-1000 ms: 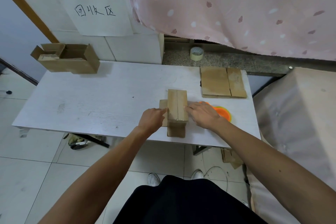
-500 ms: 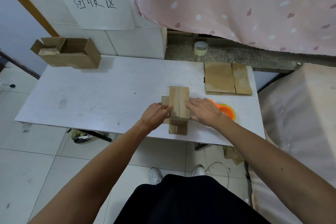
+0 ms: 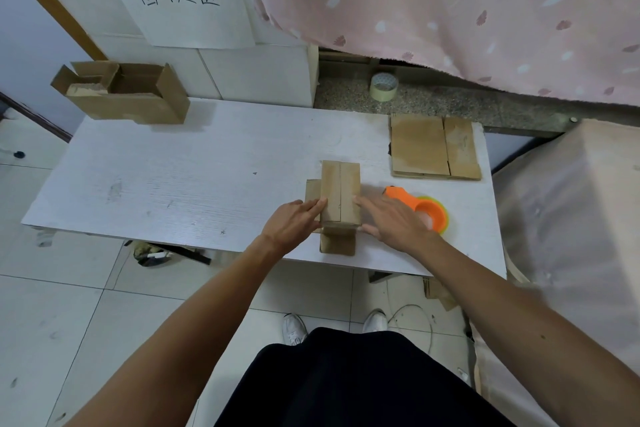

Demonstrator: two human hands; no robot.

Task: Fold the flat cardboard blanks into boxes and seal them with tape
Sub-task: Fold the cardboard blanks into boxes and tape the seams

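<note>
Box look: brown cardboard box (image 3: 340, 196), half folded, two top flaps shut along a seam running near to far; one loose flap sticking out on the left, another lying flat toward the near table edge.
Box place: on the white table (image 3: 190, 177), near its near edge, right of centre.
Left hand (image 3: 294, 220): fingers straight and together, pressed flat against the left side of the box over the loose left flap; nothing gripped.
Right hand (image 3: 391, 222): fingers straight and spread, tips touching the right top edge of the box, thumb by its near right corner; nothing gripped.
Box to hands: squarely between both, one on each side.
Tape dispenser (image 3: 427, 210): orange, on the table just right of the box, partly under the right hand.
Flat blanks (image 3: 434, 147): stacked at the far right of the table, apart from the box.
</note>
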